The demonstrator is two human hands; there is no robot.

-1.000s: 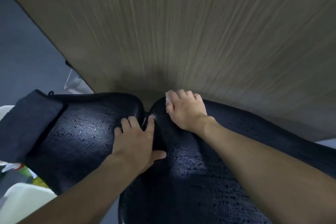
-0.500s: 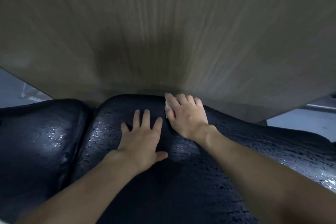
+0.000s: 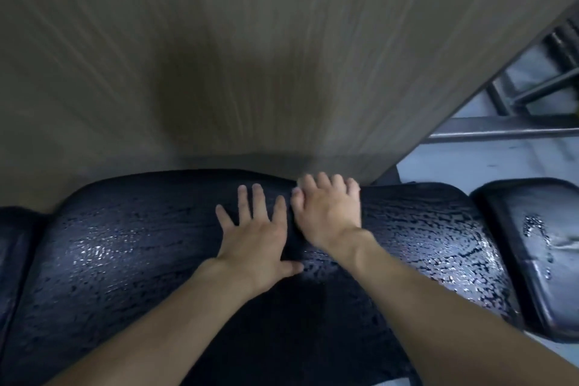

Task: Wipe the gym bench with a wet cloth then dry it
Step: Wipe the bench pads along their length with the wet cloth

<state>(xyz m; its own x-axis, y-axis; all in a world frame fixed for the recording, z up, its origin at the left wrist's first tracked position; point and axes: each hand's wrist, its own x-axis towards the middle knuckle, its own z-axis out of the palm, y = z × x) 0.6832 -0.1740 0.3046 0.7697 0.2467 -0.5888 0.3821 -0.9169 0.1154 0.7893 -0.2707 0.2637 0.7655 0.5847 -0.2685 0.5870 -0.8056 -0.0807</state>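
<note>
Evidently slick, the gym bench [image 3: 131, 260] spans the lower half of the frame, its black padding beaded with water. The left hand [image 3: 253, 238] lies flat and open at centre, fingers spread; the right hand [image 3: 329, 213] beside it covers the bench's far edge, a pale sliver at its fingertips probably the cloth [image 3: 299, 181], though whether it grips or merely presses I cannot tell. I judge the bench heavy and steady, the cloth limp, best worked bunched under a flat palm.

Head camera looks forward-down, close above the bench [image 3: 125, 260].
</note>
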